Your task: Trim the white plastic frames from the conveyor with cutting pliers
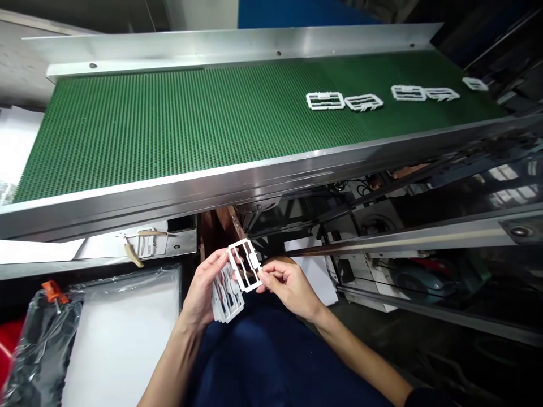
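My left hand is closed round a stack of white plastic frames, held upright below the conveyor's near edge. Another white plastic frame, with thin inner bars, stands at an angle in front of the stack. Its lower right corner is pinched between the thumb and fingers of my right hand, while my left fingertips touch its upper left side. More white frames of the same sort lie on the green belt, among them one near the middle and one beside it.
A green conveyor belt with metal side rails crosses ahead of me. Pliers with tan handles rest on a ledge at left. Below stands a box lined with dark plastic, holding a white sheet. Metal bars and machinery fill the right side.
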The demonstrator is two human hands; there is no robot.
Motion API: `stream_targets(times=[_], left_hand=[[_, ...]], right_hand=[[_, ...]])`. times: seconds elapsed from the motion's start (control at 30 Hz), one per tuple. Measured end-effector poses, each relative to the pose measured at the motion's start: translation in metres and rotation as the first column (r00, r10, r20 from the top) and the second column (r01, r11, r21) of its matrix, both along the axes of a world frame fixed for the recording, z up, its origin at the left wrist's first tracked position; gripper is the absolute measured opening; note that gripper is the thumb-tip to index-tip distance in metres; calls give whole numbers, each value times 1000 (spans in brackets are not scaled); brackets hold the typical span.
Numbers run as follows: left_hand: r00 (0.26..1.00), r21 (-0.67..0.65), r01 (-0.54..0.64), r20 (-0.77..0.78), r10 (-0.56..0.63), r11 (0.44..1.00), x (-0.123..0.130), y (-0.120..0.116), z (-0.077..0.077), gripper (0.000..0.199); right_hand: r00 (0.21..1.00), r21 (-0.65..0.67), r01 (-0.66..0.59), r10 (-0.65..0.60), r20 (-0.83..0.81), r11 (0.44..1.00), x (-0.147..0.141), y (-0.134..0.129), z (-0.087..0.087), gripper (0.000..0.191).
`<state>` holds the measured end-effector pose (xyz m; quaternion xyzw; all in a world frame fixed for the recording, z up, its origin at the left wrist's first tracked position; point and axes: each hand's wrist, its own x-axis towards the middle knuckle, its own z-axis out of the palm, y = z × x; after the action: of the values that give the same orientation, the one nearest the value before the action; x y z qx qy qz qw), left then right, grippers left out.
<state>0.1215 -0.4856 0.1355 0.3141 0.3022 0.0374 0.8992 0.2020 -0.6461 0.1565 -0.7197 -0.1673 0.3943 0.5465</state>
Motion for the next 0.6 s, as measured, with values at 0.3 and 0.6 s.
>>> stream_targets(times=[0.3,0.6], left_hand=[[976,-120,143,182,-120,982,-18,3,-7,42],[992,-340,-112,20,126,934,-62,13,-25,47]], right_hand=[[953,75,-222,233,-194,972,-14,2,8,31],[845,-271,-377,448,290,886,17,45,-24,33]])
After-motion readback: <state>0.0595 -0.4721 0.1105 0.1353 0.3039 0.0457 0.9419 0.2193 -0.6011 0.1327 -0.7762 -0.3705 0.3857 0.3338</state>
